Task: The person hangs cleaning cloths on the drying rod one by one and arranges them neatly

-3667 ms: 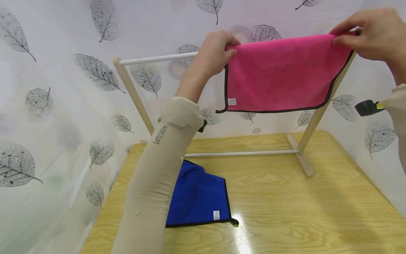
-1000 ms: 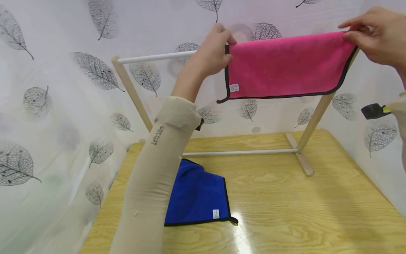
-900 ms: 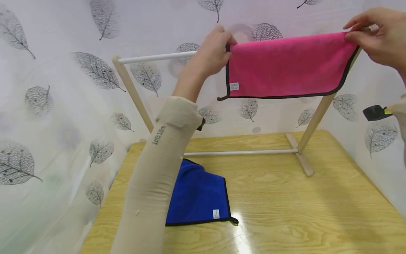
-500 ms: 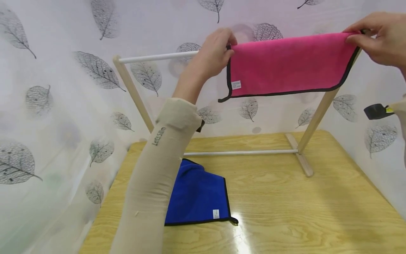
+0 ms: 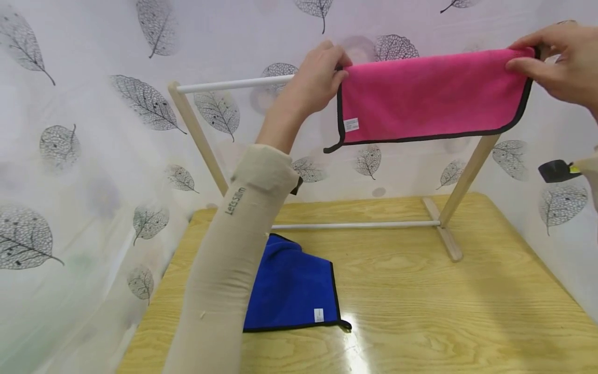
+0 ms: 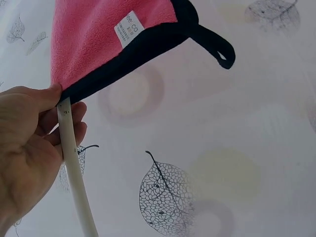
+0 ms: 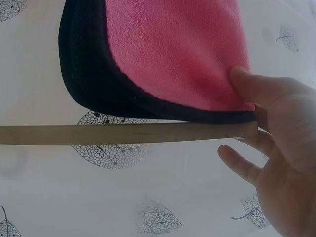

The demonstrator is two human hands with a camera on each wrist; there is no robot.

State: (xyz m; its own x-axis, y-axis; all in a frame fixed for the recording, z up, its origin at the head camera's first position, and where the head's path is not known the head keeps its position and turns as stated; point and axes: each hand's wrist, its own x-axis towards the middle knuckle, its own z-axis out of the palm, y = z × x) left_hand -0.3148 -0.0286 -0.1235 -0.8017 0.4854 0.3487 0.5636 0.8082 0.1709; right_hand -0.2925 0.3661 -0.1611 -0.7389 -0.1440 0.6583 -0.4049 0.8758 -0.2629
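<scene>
A pink towel (image 5: 434,96) with black edging hangs folded over the white top rail (image 5: 238,84) of a wooden rack. At the towel's left end my left hand (image 5: 317,78) pinches its top fold against the rail; in the left wrist view the thumb lies on the black edging (image 6: 113,69) with fingers behind the rail. My right hand (image 5: 562,65) pinches the top right corner between thumb and fingers, beside the top of the rack's right post (image 7: 128,134). A white label (image 5: 351,124) and a loop (image 5: 333,148) show at the lower left corner.
A blue towel (image 5: 294,291) with black edging lies on the wooden table (image 5: 420,311), partly behind my left sleeve (image 5: 219,270). The rack's lower bar (image 5: 355,226) and right foot (image 5: 443,228) stand near the back edge. A leaf-patterned sheet (image 5: 93,171) hangs behind.
The pink towel's front lower edge has risen since the earliest frame. My right hand has moved slightly right, taking the towel's right edge further over the post. My left hand stays at the left end.
</scene>
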